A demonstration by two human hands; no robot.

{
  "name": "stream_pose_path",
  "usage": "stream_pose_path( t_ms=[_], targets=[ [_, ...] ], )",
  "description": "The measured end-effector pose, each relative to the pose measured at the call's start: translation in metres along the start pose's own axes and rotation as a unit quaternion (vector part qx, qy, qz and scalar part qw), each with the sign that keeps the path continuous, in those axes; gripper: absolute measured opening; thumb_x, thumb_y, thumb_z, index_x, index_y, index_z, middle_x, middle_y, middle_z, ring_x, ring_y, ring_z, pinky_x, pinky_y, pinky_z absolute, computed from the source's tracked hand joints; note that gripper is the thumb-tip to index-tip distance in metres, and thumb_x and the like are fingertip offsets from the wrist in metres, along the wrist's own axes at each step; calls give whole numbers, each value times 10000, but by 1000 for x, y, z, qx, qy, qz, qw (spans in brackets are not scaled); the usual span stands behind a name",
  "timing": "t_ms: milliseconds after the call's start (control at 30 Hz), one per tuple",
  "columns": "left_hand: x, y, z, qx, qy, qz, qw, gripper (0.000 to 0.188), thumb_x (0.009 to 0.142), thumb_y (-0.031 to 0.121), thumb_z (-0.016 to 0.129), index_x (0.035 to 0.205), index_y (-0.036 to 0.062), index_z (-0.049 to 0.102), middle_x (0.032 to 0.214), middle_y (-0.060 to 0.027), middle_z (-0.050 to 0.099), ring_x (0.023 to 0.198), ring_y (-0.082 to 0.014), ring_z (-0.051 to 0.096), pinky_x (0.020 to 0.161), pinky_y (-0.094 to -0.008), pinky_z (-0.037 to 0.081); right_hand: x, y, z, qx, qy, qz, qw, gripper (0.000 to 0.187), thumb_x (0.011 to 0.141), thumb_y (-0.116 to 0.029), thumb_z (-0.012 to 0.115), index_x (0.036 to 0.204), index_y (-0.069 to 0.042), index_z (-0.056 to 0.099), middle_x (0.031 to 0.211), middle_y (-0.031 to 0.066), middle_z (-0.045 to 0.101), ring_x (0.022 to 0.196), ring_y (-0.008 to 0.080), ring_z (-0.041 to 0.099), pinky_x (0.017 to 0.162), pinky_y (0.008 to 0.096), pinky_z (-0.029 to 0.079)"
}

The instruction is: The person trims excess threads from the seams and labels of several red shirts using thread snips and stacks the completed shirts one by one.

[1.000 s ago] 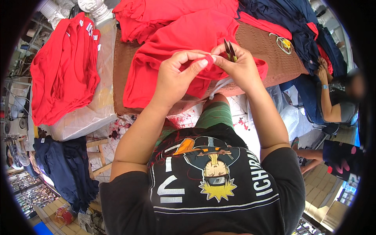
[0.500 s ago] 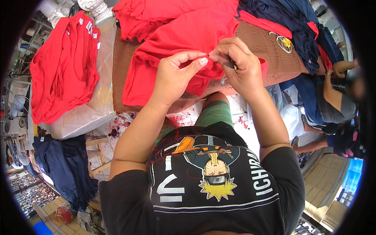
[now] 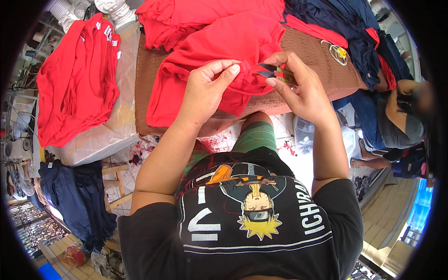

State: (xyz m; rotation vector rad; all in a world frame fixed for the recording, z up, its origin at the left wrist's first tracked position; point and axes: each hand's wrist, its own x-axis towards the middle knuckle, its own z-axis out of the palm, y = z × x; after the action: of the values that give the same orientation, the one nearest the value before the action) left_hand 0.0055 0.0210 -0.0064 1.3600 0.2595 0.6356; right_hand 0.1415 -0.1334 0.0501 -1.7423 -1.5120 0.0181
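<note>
A brown-covered table [image 3: 308,53] spans the workspace, with navy clothes [image 3: 336,28] heaped at its far right and a red stack [image 3: 77,88] of clothing on a wrapped block to its left. A red garment [image 3: 210,42] lies spread across the table before the worker, its near edge raised between two bare hands. The left hand [image 3: 203,86] pinches that edge, thumb and forefinger together on the cloth. The right hand [image 3: 308,88], just beside it, clasps snips [image 3: 283,72] between thumb and fingers, the blades apart and pointing left at the garment; whether their tips touch it is hard to tell. A pale cord [image 3: 332,47] rests farther right.
</note>
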Motion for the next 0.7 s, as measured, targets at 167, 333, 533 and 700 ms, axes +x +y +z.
stream_pose_path(
  t_ms=[167,333,533,700],
  targets=[
    [-1,0,0,3,-9,4,1000,221,927,127,608,1063,-41,655,982,-27,671,910,-65,579,848,-227,471,5,3,-2,-115,-2,-92,989,251,788,-110,674,1034,-101,621,967,55,623,936,250,604,916,386,403],
    [-2,0,0,12,-7,1,1000,224,925,134,612,1057,-42,657,975,-26,671,907,-67,578,847,-227,470,7,8,4,-147,23,-145,978,230,791,-100,659,1018,-121,633,955,45,622,955,238,592,949,429,355],
    [-2,1,2,29,-7,6,1000,221,923,144,614,1041,-37,663,963,-31,676,904,-75,581,847,-239,472,9,8,6,-181,27,-159,970,196,793,-98,657,988,-115,643,911,55,619,913,239,598,912,404,365],
    [1,1,-2,179,-10,116,977,175,893,157,622,982,22,688,936,-61,697,908,-156,620,878,-300,456,10,10,-5,-50,0,-88,995,200,799,-81,659,998,-93,647,890,58,625,881,226,594,876,357,376]
  ],
)
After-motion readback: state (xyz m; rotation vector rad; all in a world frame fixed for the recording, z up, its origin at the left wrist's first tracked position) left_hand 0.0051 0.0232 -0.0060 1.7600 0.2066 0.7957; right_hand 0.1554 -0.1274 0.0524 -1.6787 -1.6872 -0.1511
